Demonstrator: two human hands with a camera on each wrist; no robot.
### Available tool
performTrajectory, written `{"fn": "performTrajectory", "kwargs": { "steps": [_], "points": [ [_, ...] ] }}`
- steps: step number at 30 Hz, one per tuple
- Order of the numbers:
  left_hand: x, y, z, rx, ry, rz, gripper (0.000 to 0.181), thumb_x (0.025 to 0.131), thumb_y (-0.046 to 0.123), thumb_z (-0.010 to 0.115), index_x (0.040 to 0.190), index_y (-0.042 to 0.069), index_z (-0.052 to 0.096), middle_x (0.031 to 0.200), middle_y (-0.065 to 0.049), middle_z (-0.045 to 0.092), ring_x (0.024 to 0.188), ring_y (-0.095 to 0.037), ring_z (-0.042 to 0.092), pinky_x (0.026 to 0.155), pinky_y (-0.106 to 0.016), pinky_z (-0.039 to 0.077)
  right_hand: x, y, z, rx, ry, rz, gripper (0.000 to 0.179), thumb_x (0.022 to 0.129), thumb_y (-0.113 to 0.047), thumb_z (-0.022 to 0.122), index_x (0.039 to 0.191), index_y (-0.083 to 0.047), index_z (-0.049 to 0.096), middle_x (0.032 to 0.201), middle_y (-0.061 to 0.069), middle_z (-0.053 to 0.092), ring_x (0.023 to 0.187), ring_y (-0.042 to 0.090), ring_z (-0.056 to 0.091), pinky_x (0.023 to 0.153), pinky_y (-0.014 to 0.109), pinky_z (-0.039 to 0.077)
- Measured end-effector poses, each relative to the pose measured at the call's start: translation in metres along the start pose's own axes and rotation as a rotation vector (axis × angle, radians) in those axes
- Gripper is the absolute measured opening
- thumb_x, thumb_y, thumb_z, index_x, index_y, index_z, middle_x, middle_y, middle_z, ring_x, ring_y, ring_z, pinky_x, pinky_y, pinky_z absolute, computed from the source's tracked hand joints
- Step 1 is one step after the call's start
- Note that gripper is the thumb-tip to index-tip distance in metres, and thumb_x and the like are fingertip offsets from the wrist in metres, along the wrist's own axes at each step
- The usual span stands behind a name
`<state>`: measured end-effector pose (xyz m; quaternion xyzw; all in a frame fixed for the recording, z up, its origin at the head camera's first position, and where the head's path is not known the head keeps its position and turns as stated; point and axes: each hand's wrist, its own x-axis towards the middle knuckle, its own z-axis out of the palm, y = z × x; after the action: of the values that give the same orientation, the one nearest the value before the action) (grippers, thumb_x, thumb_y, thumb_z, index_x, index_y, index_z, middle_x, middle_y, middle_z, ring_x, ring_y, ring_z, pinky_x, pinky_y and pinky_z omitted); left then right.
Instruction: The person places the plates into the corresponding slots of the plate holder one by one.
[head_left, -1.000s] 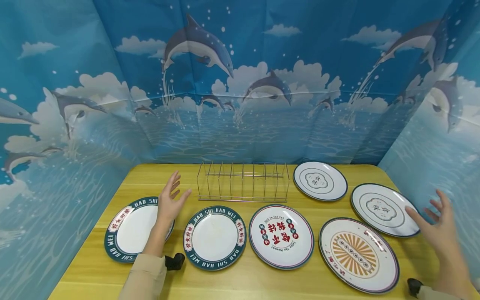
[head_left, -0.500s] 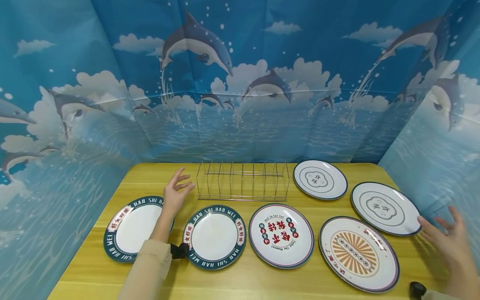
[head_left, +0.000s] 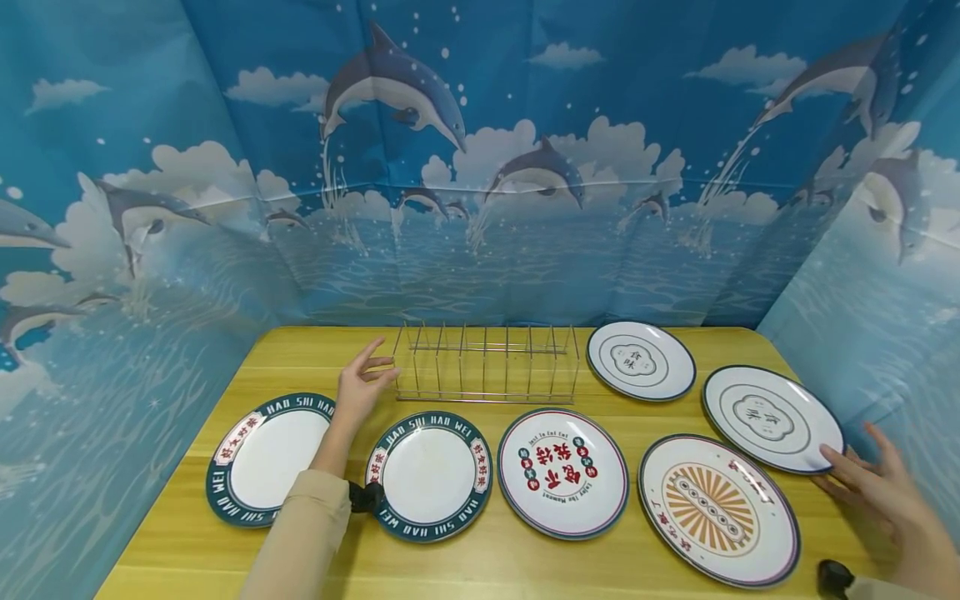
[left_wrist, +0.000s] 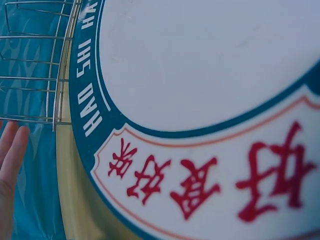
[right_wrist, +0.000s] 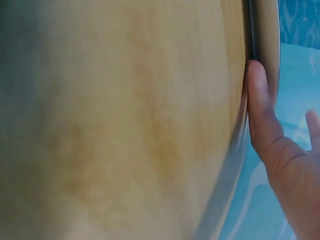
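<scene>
At the table's right side, my right hand (head_left: 885, 492) holds the near right rim of a white plate (head_left: 757, 412) with a dark blue edge and a grey floral emblem. Its thumb lies over the rim; the other fingers are partly hidden. The right wrist view shows that thumb (right_wrist: 260, 105) against a plate edge. My left hand (head_left: 360, 387) is by the left end of a wire dish rack (head_left: 483, 397), fingers loosely extended. Contact with the wire cannot be made out. The left wrist view shows fingertips (left_wrist: 15, 145) close to the wires.
Two green-rimmed plates, one at left (head_left: 273, 467) and one nearer the middle (head_left: 427, 475), lie in front. Beside them are a red-lettered plate (head_left: 562, 508) and a sunburst plate (head_left: 712, 550). A smaller white plate (head_left: 637, 385) lies right of the rack. A dolphin-print curtain (head_left: 480, 250) surrounds the table.
My right hand has lowered and come up to the white plate's rim, thumb now over it. The left hand has moved right to the rack's end.
</scene>
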<state>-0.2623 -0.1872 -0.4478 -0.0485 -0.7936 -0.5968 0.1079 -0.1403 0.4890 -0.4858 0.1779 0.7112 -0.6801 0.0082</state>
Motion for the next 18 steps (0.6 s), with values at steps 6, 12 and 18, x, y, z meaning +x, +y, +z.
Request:
{"fn": "performTrajectory", "kwargs": {
  "steps": [6,12,18],
  "points": [
    [0.003,-0.002,0.002,-0.013,-0.040,-0.027,0.059,0.082,0.010,0.068,0.136,0.015,0.044,0.111,-0.023,0.060,0.098,-0.037,0.060,0.071,-0.027,0.056,0.004,0.006,-0.009,0.244,-0.151,0.019,0.091,0.091,-0.007,0.054,0.139,-0.032,-0.019,0.081,-0.020,0.052,0.074,0.006,0.063,0.070,0.031,0.057],
    [0.007,-0.003,0.007,0.016,-0.071,-0.016,0.058,0.083,0.011,0.068,0.136,0.013,0.045,0.108,-0.022,0.061,0.096,-0.035,0.062,0.072,-0.027,0.056,0.012,0.013,-0.015,0.212,-0.108,0.074,0.099,0.079,-0.015,0.071,0.142,-0.033,-0.003,0.091,-0.021,0.052,0.073,0.002,0.061,0.070,0.027,0.057],
    [0.008,-0.003,0.011,0.039,-0.067,-0.033,0.055,0.082,0.014,0.068,0.133,0.017,0.048,0.104,-0.019,0.063,0.093,-0.033,0.063,0.075,-0.033,0.056,0.022,0.007,-0.009,0.043,0.061,0.201,0.113,0.058,-0.031,0.084,0.138,-0.041,0.005,0.151,0.015,-0.006,0.065,-0.005,0.055,0.068,0.023,0.056]
  ]
}}
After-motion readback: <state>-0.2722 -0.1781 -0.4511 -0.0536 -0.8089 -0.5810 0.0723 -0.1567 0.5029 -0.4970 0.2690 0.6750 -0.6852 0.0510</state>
